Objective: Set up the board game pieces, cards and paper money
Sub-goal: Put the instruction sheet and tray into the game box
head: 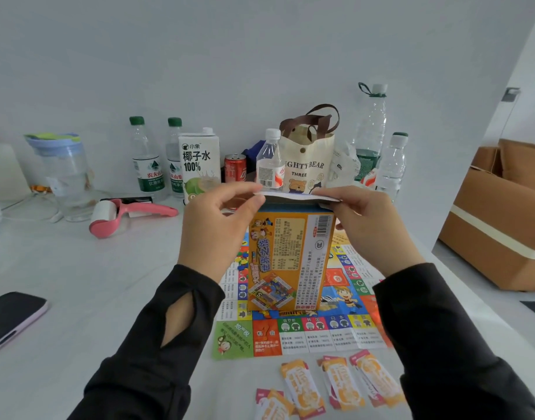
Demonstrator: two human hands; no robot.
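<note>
The game box [287,259] is standing upright on the middle of the game board [320,331], which is lying flat on the worktop [93,283]. My left hand [217,225] and right hand [369,225] are each pinching one end of the box's white top flap [290,195]. Orange cards [342,383] are lying just off the board's near edge.

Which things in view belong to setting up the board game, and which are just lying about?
Belong to the job: game box, game board, orange cards, small coloured pieces.

Just lying about: lint roller, phone, coconut water carton, cola can, tote bag, cardboard box.
</note>
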